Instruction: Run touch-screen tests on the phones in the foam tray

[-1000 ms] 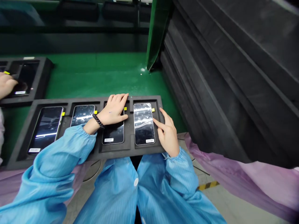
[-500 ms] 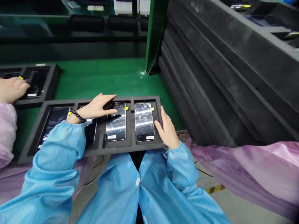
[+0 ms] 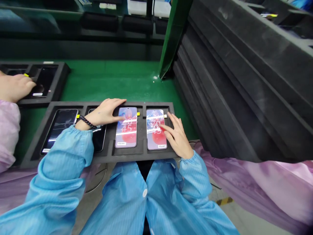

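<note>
A black foam tray (image 3: pixel 111 134) lies before me with smartphones in its compartments. My left hand (image 3: pixel 106 111) is open, its thumb over the lit screen of the third smartphone (image 3: pixel 126 138) and its fingers stretched toward the tray's far rim. Beside the rightmost smartphone (image 3: pixel 156 138), also lit, my right hand (image 3: pixel 178 136) has its fingers apart, one fingertip at the screen. Whether that finger presses the glass I cannot tell. Two dark smartphones sit further left: the leftmost one (image 3: pixel 60 125) and a second (image 3: pixel 99 138) partly hidden by my left wrist.
A co-worker's hand (image 3: pixel 17 87) is over another foam tray (image 3: pixel 64 76) at the left. Stacked black foam trays (image 3: pixel 220 85) rise at the right, beside a green post (image 3: pixel 171 42). The worktop (image 3: pixel 112 78) is green.
Both right-hand smartphone screens have gone from dark to lit, showing a clock. My right hand has moved from the tray's right rim onto the rightmost smartphone. The view has shifted slightly.
</note>
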The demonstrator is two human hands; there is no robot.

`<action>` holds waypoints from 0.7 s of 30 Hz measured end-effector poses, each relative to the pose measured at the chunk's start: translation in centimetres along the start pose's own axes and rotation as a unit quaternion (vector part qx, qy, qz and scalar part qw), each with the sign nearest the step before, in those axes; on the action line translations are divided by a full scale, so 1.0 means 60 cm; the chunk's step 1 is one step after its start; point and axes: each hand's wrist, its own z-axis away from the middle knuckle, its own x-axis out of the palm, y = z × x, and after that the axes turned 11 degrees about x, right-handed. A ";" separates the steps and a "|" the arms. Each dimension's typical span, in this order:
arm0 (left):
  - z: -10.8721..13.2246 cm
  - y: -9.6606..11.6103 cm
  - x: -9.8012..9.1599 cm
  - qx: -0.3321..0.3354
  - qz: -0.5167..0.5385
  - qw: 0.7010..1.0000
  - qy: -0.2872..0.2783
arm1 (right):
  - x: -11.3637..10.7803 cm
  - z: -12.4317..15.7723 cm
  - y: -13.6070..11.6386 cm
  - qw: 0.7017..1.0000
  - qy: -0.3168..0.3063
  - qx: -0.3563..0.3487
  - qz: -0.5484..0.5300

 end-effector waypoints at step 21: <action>-0.008 0.004 0.014 -0.007 -0.004 1.000 0.022 | -0.005 -0.057 -0.025 0.997 0.023 -0.038 0.060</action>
